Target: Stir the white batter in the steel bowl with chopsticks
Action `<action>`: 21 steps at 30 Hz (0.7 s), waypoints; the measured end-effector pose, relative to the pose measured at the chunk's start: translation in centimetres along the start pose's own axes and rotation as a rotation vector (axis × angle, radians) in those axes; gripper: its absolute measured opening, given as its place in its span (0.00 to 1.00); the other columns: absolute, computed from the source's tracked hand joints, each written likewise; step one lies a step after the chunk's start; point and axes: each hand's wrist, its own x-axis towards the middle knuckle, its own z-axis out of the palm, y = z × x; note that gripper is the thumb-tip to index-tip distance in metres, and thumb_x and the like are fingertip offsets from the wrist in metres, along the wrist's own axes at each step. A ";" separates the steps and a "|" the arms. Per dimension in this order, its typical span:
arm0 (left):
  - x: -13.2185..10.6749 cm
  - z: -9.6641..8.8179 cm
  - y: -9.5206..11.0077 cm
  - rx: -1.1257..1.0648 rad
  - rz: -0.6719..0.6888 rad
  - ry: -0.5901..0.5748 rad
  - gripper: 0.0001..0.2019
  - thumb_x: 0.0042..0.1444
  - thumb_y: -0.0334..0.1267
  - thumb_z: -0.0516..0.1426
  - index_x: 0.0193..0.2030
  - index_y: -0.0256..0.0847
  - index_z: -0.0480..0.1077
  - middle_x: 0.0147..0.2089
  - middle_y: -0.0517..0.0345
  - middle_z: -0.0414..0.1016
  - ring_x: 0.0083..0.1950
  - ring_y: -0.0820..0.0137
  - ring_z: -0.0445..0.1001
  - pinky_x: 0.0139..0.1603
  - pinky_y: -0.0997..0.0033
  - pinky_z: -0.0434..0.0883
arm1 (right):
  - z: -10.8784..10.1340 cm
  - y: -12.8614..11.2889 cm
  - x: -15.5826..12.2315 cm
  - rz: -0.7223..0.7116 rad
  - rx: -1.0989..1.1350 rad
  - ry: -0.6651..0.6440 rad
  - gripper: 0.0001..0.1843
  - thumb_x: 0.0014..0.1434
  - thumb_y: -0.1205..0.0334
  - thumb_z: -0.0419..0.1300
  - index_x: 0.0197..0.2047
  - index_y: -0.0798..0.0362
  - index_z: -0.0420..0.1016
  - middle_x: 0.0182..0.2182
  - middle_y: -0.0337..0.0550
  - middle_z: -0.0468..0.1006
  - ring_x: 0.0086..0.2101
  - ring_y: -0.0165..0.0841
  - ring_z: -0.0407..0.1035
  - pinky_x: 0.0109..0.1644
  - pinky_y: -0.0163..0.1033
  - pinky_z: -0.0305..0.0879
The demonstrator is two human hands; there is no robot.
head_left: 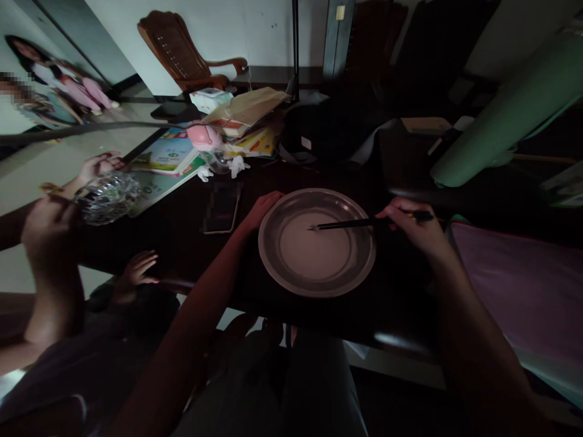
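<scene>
A round, shallow metal dish (314, 285) sits on the dark table in front of me. At its far left rim is my left hand (265, 207), holding the edge, with some fingers hidden. My right hand (410, 223), to the right of the dish, is closed around thin dark chopsticks (350, 224). They reach leftward over the dish, and their tips are above its middle. A small pale bit shows at the tips, too small to make out. The dish's inside looks plain and pale in the dim light.
A phone (222, 208) lies left of the dish. Behind it are crumpled tissues (237, 166), books (166, 155) and a pink object (203, 137). At left, another person's hands (50, 212) are near a clear glass bowl (109, 197). A green cylinder (496, 121) stands right.
</scene>
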 end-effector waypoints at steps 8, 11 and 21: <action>0.1 -0.1 -0.1 0.012 -0.007 -0.001 0.20 0.64 0.46 0.45 0.40 0.37 0.74 0.44 0.53 0.78 0.48 0.65 0.73 0.54 0.68 0.69 | 0.3 -0.1 -0.2 -0.026 0.030 -0.179 0.18 0.60 0.47 0.61 0.28 0.50 0.81 0.23 0.39 0.72 0.25 0.30 0.65 0.28 0.36 0.59; 0.2 0.0 -0.2 0.015 -0.001 0.003 0.21 0.64 0.47 0.45 0.41 0.37 0.74 0.44 0.52 0.78 0.48 0.64 0.73 0.52 0.68 0.70 | 0.4 -0.2 0.0 -0.028 -0.021 -0.109 0.17 0.59 0.47 0.61 0.29 0.50 0.81 0.20 0.38 0.70 0.24 0.30 0.64 0.28 0.36 0.58; -0.5 0.1 0.3 0.444 0.021 0.351 0.23 0.67 0.44 0.39 0.36 0.40 0.74 0.39 0.51 0.78 0.46 0.64 0.75 0.58 0.61 0.66 | 0.0 -0.1 -0.2 -0.013 -0.010 -0.109 0.21 0.59 0.42 0.60 0.28 0.49 0.80 0.19 0.38 0.67 0.23 0.30 0.63 0.27 0.36 0.57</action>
